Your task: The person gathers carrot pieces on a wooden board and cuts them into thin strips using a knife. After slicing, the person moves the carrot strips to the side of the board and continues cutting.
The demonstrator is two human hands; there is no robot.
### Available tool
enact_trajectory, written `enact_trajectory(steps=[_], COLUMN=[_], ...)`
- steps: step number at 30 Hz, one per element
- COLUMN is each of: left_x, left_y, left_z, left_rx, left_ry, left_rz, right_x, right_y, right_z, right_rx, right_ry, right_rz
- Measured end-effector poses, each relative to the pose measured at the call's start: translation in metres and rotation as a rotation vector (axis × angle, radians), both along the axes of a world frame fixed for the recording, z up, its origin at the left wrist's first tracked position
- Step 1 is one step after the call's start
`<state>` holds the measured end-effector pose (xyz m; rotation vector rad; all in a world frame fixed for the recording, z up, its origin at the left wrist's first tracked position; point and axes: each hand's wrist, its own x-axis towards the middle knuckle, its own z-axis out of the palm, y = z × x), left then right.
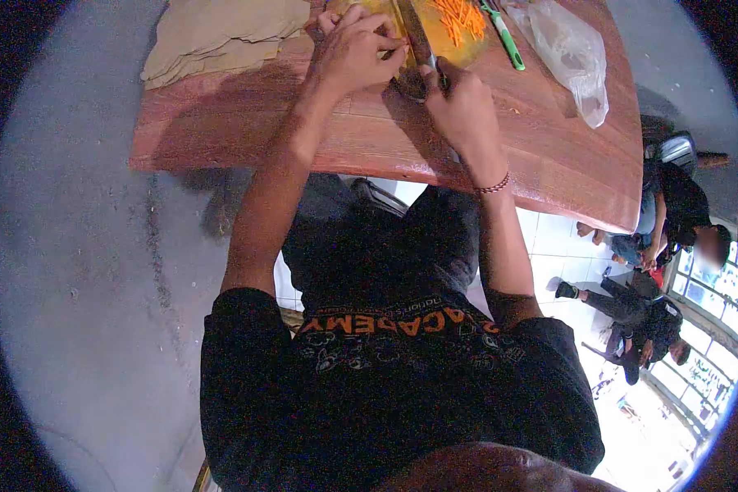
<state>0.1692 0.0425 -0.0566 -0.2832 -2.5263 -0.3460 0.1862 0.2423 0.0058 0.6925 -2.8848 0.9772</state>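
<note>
My right hand (466, 111) is wrapped round the handle of a knife (416, 34), whose blade points away from me over a yellowish cutting board (474, 56). Just left of the blade, my left hand (359, 51) has its fingers bent and drawn together at the board. Whatever they press on is too small and hidden to make out. Thin orange shreds (461, 20), which look like carrot, lie in a pile on the board to the right of the knife. Beside the board rests a peeler with a green and white handle (508, 41).
Brown flat sheets (221, 37) are stacked on the wooden table (369, 135) at the left. A crumpled clear plastic bag (570, 61) lies at the right. The table's near edge runs under my forearms. Other people (648, 320) sit farther off at the right.
</note>
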Motion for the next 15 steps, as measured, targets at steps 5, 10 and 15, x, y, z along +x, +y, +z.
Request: enact_trajectory(steps=[5, 10, 15], left_x=[0.003, 0.001, 0.001], left_y=[0.003, 0.003, 0.004], left_z=[0.005, 0.003, 0.003], left_rx=[0.021, -0.008, -0.012], left_ry=[0.055, 0.036, 0.092], left_rz=[-0.020, -0.015, -0.017], right_x=[0.004, 0.005, -0.017], right_y=[-0.002, -0.009, -0.012], right_z=[0.005, 0.003, -0.001], right_rx=[0.036, 0.094, 0.062], right_ry=[0.035, 0.080, 0.107], right_rz=[0.015, 0.038, 0.048])
